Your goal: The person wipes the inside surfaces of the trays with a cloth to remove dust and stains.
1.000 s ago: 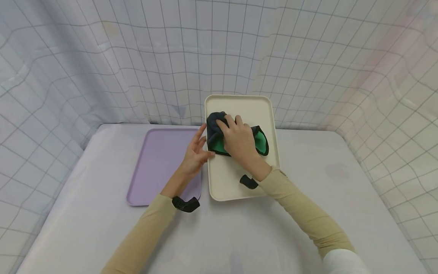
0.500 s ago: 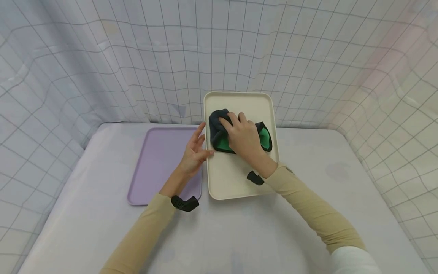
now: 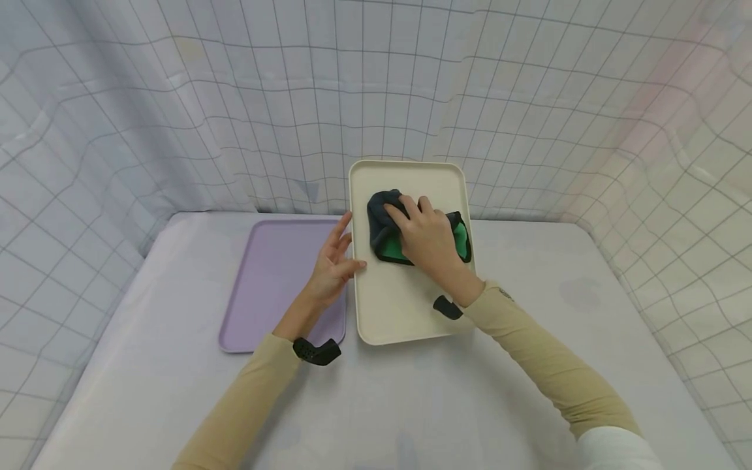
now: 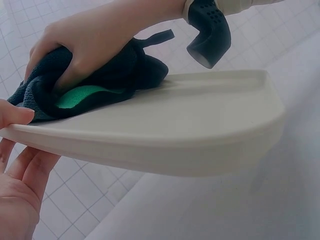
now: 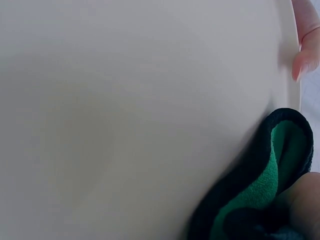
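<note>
A cream rectangular tray (image 3: 405, 307) is held tilted up off the table, its far end raised. My left hand (image 3: 331, 271) grips the tray's left edge, thumb over the rim and fingers beneath, as the left wrist view shows. My right hand (image 3: 431, 241) grips a bunched cleaning cloth (image 3: 384, 225), dark grey-blue with a green side and black border, and presses it on the tray's inner face. In the left wrist view a small loop hangs from the cloth (image 4: 112, 70). The right wrist view shows a folded corner of the cloth (image 5: 250, 192) near the rim.
A lilac tray (image 3: 276, 281) lies flat on the white-covered table (image 3: 376, 405), left of the cream one. A white curtain with a grid pattern (image 3: 399, 98) hangs behind and at both sides. Each wrist carries a black camera mount (image 3: 317, 351).
My right hand has slid the cloth to the right across the tray. The left hand keeps its grip on the edge, and the tray has shifted only slightly.
</note>
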`<state>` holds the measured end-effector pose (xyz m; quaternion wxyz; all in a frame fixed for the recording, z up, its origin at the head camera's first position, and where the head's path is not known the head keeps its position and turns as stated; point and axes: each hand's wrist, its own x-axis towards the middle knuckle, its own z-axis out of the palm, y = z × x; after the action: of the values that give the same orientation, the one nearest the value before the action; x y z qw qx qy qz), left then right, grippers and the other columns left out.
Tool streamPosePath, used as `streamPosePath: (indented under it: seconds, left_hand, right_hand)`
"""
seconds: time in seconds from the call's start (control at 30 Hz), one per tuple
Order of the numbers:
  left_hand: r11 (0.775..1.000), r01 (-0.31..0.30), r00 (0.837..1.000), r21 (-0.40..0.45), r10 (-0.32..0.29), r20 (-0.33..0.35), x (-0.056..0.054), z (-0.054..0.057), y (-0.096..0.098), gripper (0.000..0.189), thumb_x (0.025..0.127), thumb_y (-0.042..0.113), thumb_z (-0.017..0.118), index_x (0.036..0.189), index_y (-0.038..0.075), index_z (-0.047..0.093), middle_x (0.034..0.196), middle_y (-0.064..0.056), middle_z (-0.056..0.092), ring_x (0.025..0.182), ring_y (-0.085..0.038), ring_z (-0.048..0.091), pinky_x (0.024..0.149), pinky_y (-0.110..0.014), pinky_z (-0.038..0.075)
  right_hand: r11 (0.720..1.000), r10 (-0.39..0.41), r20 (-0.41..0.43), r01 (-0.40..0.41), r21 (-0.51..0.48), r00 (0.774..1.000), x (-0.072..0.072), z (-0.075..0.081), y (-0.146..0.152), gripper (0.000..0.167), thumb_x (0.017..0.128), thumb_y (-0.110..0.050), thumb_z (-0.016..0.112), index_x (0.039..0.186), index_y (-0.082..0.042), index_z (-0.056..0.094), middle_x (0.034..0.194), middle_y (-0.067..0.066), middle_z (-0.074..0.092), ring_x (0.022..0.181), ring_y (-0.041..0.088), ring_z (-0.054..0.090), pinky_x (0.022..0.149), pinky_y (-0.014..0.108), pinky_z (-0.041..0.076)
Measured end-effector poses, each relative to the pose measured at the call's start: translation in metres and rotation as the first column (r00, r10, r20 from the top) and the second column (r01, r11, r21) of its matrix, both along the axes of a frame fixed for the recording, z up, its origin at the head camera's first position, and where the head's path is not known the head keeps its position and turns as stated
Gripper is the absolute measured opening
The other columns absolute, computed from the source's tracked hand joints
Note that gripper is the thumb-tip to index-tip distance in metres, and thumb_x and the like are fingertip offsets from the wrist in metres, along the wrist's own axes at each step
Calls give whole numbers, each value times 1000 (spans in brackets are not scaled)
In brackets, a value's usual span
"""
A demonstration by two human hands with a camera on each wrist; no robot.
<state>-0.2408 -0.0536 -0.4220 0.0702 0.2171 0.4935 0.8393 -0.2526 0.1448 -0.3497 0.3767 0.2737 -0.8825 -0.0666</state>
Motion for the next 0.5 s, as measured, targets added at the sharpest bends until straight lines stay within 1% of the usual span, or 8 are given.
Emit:
streamPosePath:
  seconds: [0.23,0.5]
  left_hand:
    - [1000,3,1000,16,-3,-21,2,0,-2,93,79,-27,45,154,20,18,126,-2,47,98,-12,61,62,-19,54]
    - [1000,4,1000,26,-3,-28,2,0,-3,94,77,-28,44,154,20,20,126,-2,48,97,-12,63,64,-21,56]
  right_hand:
    - [1000,4,-13,-4,-6,1000,0,-2,4,38,86,-9,64,123,-15,66,116,11,63,83,28,58,44,29,42]
    - [1000,8,-25,-9,-21,1000,-1,-4,9,39,84,-9,66,123,-16,66,117,12,63,83,28,57,43,29,41]
